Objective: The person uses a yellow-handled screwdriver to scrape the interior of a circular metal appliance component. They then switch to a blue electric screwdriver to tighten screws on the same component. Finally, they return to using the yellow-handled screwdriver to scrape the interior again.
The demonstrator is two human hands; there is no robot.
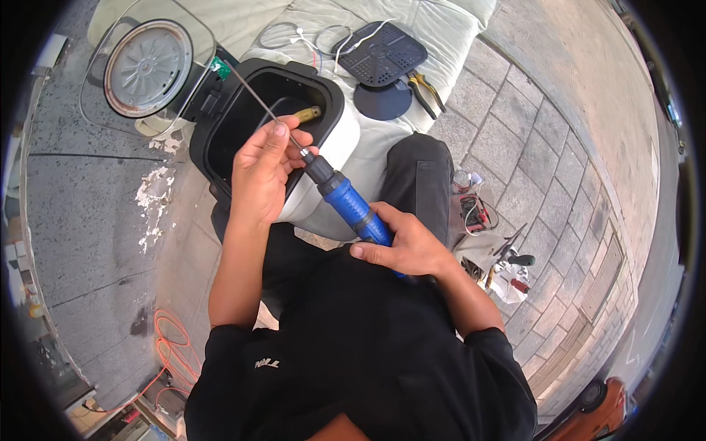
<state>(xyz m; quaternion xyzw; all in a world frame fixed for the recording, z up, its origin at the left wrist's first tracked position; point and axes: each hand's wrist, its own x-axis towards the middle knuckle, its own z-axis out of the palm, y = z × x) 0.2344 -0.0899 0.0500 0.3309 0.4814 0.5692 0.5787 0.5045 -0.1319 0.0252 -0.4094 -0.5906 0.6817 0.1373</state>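
Note:
My right hand is wrapped round the blue body of a cordless electric screwdriver. A long thin metal bit sticks out of its black chuck, pointing up and to the left. With thumb and fingers, my left hand pinches that bit just ahead of the chuck. Below the bit stands a black and white kitchen appliance with a deep black cavity. Its lid is swung open to the left, showing a round metal plate. Inside the cavity lies a yellowish handle-like piece, partly behind my left fingers.
On the pale padded cloth lie a black perforated tray, a dark round disc, yellow-black pliers and loose wires. A red multimeter and several hand tools are on the paving at right. An orange cord coils at lower left.

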